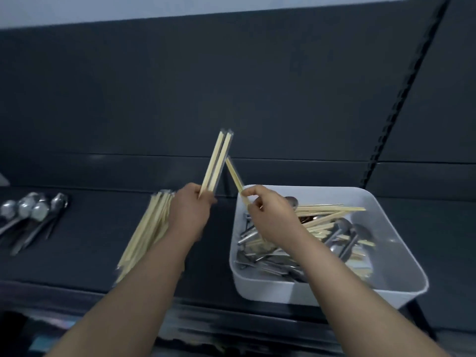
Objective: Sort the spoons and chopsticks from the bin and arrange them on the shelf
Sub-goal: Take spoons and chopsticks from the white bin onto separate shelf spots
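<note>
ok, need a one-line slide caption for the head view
Left hand grips chopsticks, right hand pinches another pair at the white bin; chopstick pile and spoons lie on the shelf.

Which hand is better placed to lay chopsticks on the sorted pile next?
Left, probably. The left hand grips a chopstick bundle right beside the chopstick pile on the shelf, while the right hand pinches one pair over the white bin, farther from that pile.

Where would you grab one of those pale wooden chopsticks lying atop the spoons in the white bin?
Probably near the right-pointing tips of the pale wooden chopsticks, pinching from above: they lie flat over the metal spoons in the white plastic bin, ends clear.
</note>
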